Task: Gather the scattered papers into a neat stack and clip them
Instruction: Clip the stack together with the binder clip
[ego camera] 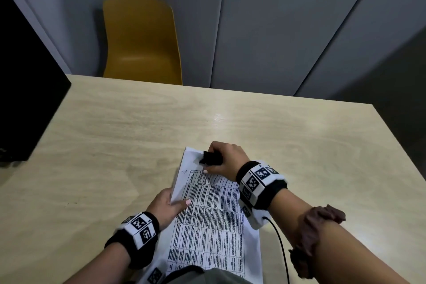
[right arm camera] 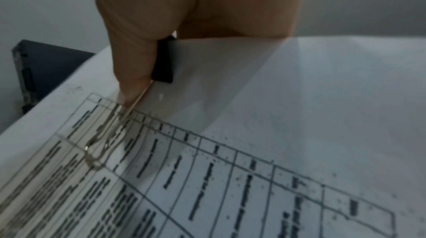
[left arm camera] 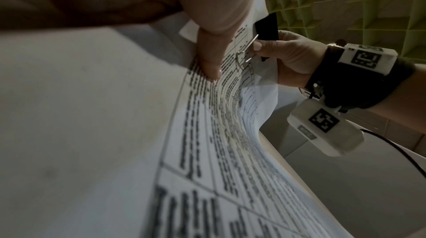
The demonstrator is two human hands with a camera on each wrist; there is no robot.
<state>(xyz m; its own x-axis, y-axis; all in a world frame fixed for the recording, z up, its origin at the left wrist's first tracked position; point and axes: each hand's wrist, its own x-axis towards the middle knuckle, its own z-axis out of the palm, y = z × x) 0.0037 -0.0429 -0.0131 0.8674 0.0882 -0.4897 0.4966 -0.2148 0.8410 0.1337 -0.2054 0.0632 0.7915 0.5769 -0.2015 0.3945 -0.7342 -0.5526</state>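
Note:
A stack of white papers [ego camera: 207, 226] printed with a table lies on the light wood table [ego camera: 138, 127], its left edge lifted off the surface. My left hand [ego camera: 169, 205] holds that lifted left edge, thumb on top of the paper stack [left arm camera: 219, 132]. A black binder clip [ego camera: 211, 158] sits on the stack's far edge, and my right hand [ego camera: 224, 159] grips it. One silver wire handle [right arm camera: 103, 139] of the binder clip [right arm camera: 162, 63] lies flat on the paper stack [right arm camera: 276, 132] under my right thumb [right arm camera: 131, 70]. The binder clip [left arm camera: 267, 28] shows beside my right hand [left arm camera: 288, 56].
A yellow chair [ego camera: 140, 41] stands behind the table's far edge. A black box-like object [ego camera: 25, 90] sits at the table's left side. Grey wall panels [ego camera: 299, 18] rise behind. A cable [ego camera: 280, 244] runs from my right wrist band.

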